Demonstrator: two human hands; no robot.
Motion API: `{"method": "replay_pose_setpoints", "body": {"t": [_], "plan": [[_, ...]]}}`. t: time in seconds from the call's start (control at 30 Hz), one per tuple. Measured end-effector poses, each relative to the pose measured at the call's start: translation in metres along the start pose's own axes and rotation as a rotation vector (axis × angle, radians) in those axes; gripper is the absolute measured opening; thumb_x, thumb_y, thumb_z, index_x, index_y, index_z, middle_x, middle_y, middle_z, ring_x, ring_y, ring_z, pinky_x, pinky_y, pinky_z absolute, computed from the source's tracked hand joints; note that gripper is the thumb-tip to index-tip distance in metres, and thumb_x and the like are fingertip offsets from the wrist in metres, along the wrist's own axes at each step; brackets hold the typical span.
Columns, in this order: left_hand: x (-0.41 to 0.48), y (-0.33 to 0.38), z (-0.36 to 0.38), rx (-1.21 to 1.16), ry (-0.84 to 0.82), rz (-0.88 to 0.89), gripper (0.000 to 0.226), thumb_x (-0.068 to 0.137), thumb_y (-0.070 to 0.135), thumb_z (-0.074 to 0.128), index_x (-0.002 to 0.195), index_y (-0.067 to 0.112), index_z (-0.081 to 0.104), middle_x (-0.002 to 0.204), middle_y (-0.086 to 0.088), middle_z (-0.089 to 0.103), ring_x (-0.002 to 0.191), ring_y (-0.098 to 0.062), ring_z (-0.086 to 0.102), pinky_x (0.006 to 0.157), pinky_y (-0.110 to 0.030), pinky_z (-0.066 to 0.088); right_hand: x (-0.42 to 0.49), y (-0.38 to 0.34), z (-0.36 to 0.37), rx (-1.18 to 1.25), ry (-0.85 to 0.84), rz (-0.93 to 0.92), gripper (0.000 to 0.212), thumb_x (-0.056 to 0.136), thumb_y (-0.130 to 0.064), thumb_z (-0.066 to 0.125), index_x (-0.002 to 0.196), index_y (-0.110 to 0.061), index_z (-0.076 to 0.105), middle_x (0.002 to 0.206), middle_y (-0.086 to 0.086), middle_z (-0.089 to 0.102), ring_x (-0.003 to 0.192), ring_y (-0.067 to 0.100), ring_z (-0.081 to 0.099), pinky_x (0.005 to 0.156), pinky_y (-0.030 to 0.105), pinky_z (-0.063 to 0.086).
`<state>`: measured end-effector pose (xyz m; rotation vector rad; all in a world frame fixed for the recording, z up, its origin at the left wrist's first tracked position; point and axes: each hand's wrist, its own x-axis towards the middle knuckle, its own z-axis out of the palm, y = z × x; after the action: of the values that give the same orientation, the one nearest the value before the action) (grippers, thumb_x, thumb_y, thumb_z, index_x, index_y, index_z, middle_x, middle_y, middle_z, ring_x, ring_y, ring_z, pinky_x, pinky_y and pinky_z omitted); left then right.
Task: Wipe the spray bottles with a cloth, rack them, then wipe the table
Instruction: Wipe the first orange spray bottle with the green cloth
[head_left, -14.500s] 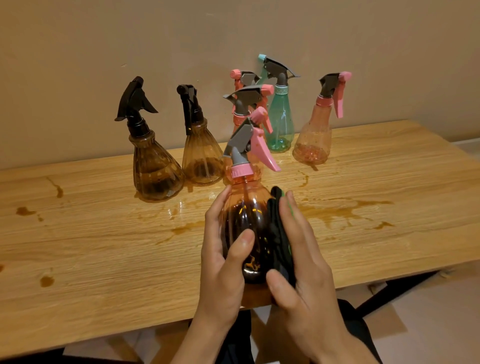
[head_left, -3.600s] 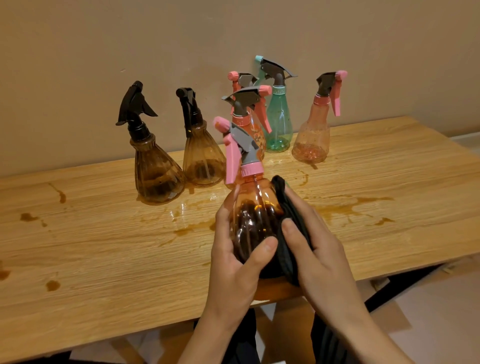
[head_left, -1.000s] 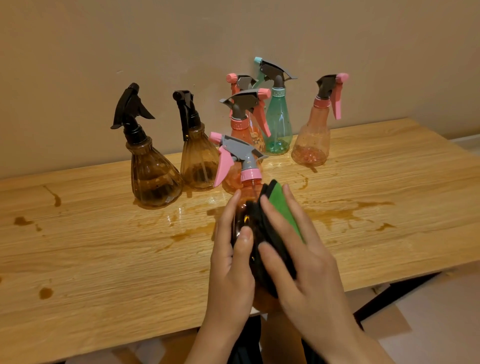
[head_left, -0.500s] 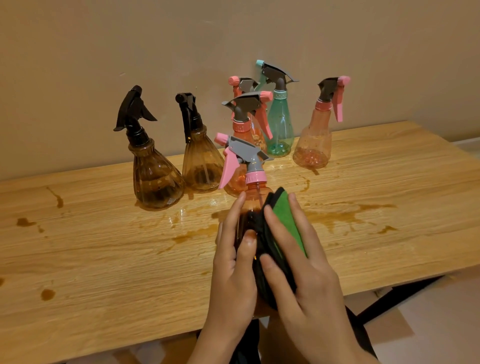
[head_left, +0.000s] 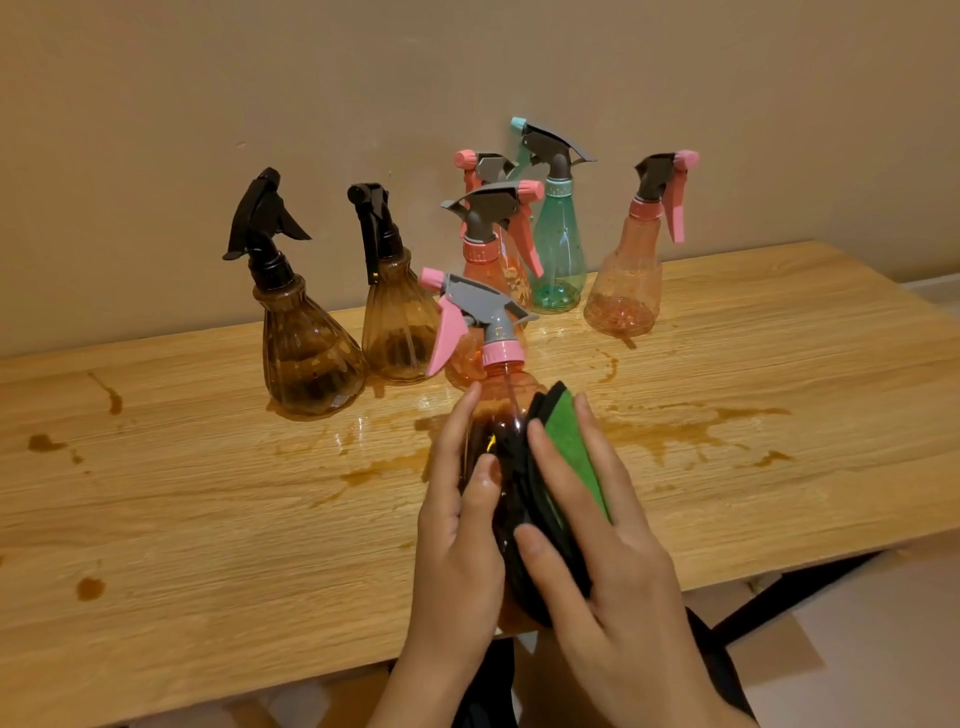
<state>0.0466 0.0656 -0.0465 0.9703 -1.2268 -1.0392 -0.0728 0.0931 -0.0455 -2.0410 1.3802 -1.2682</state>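
A person's left hand (head_left: 457, 540) grips the belly of an orange spray bottle (head_left: 498, 405) with a pink trigger and grey head, holding it upright just above the near edge of a wooden worktop (head_left: 208, 519). The right hand (head_left: 608, 561) clasps a folded black-and-green cloth (head_left: 571, 452) against the bottle's right side, thumb and fingers curved over the fabric. Six more bottles stand on the worktop toward the wall (head_left: 208, 104): two ribbed brown bottles (head_left: 306, 358) with black heads at the left, a second orange bottle (head_left: 493, 270) directly behind the held one, another pink-capped bottle (head_left: 485, 166) mostly hidden behind that, a teal bottle (head_left: 558, 260) beside them, and a pale orange bottle (head_left: 626, 291) standing apart at the right. Brown spills (head_left: 675, 431) streak the wood to the right of the hands, wet patches shine in front of the brown bottles, and smaller drops dot the left end.
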Motion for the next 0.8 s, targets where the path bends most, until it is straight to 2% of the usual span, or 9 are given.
{"method": "replay_pose_setpoints", "body": {"t": [0.1, 0.23, 0.3, 0.4, 0.43, 0.53, 0.63, 0.7, 0.8], "plan": [[-0.001, -0.001, 0.0, 0.025, -0.006, -0.004, 0.048, 0.091, 0.056, 0.052, 0.139, 0.06, 0.052, 0.152, 0.02, 0.05, 0.144, -0.01, 0.047, 0.119, -0.049, 0.039, 0.008, 0.0, -0.003, 0.092, 0.039, 0.081, 0.056, 0.103, -0.049, 0.048, 0.155, -0.052, 0.028, 0.166, -0.024, 0.016, 0.151, -0.007, 0.016, 0.111, 0.004, 0.023], [-0.002, 0.001, 0.002, 0.069, -0.014, -0.001, 0.048, 0.09, 0.058, 0.05, 0.138, 0.063, 0.05, 0.151, 0.03, 0.047, 0.145, 0.001, 0.04, 0.122, -0.047, 0.034, 0.035, 0.002, -0.009, 0.158, 0.043, 0.139, 0.054, 0.102, -0.052, 0.045, 0.154, -0.049, 0.03, 0.163, -0.027, 0.025, 0.147, -0.014, 0.017, 0.105, -0.003, 0.019], [-0.002, 0.003, 0.002, 0.044, -0.025, 0.0, 0.046, 0.091, 0.057, 0.051, 0.137, 0.063, 0.05, 0.151, 0.029, 0.048, 0.145, -0.001, 0.041, 0.121, -0.045, 0.036, 0.035, -0.001, -0.007, 0.078, 0.039, 0.096, 0.053, 0.106, -0.051, 0.041, 0.156, -0.047, 0.026, 0.166, -0.023, 0.016, 0.15, -0.01, 0.011, 0.109, 0.0, 0.017], [-0.001, 0.003, 0.002, -0.008, 0.004, -0.011, 0.042, 0.096, 0.046, 0.054, 0.135, 0.059, 0.054, 0.145, 0.026, 0.055, 0.138, -0.001, 0.051, 0.111, -0.032, 0.048, 0.014, -0.001, 0.001, -0.059, 0.035, -0.037, 0.057, 0.107, -0.042, 0.04, 0.161, -0.034, 0.023, 0.17, -0.012, 0.01, 0.156, 0.01, 0.012, 0.123, 0.027, 0.024], [-0.001, 0.003, 0.001, -0.015, 0.02, -0.01, 0.042, 0.095, 0.047, 0.054, 0.136, 0.059, 0.054, 0.146, 0.025, 0.055, 0.138, -0.002, 0.051, 0.112, -0.034, 0.047, 0.005, 0.001, 0.005, -0.068, 0.032, -0.062, 0.059, 0.106, -0.041, 0.041, 0.161, -0.031, 0.024, 0.17, -0.009, 0.01, 0.156, 0.013, 0.013, 0.123, 0.032, 0.025], [-0.002, 0.003, 0.001, 0.014, 0.023, -0.002, 0.048, 0.09, 0.057, 0.052, 0.138, 0.059, 0.052, 0.152, 0.023, 0.05, 0.145, -0.008, 0.044, 0.12, -0.049, 0.037, -0.003, 0.002, 0.005, 0.043, 0.045, 0.01, 0.058, 0.106, -0.047, 0.04, 0.16, -0.039, 0.022, 0.169, -0.015, 0.013, 0.155, 0.005, 0.015, 0.118, 0.018, 0.023], [-0.004, 0.003, 0.002, 0.012, -0.023, 0.003, 0.047, 0.089, 0.055, 0.053, 0.136, 0.06, 0.054, 0.147, 0.024, 0.054, 0.141, -0.006, 0.049, 0.118, -0.045, 0.042, 0.018, 0.001, -0.004, 0.224, 0.072, 0.16, 0.054, 0.105, -0.049, 0.044, 0.156, -0.044, 0.029, 0.16, -0.029, 0.029, 0.146, -0.012, 0.023, 0.111, 0.003, 0.023], [-0.006, 0.004, 0.003, 0.051, -0.041, 0.034, 0.046, 0.09, 0.055, 0.053, 0.136, 0.062, 0.053, 0.147, 0.024, 0.053, 0.14, -0.006, 0.05, 0.116, -0.044, 0.043, 0.035, 0.002, -0.012, 0.286, 0.074, 0.195, 0.053, 0.103, -0.048, 0.046, 0.154, -0.044, 0.034, 0.152, -0.033, 0.038, 0.141, -0.016, 0.03, 0.11, 0.005, 0.028], [-0.007, 0.004, 0.004, 0.009, -0.009, 0.073, 0.044, 0.09, 0.051, 0.052, 0.133, 0.063, 0.055, 0.148, 0.023, 0.054, 0.141, -0.005, 0.049, 0.112, -0.032, 0.045, 0.035, -0.003, -0.015, 0.148, 0.033, 0.042, 0.052, 0.107, -0.041, 0.045, 0.156, -0.042, 0.031, 0.163, -0.023, 0.027, 0.15, -0.005, 0.022, 0.118, 0.018, 0.029]]}}
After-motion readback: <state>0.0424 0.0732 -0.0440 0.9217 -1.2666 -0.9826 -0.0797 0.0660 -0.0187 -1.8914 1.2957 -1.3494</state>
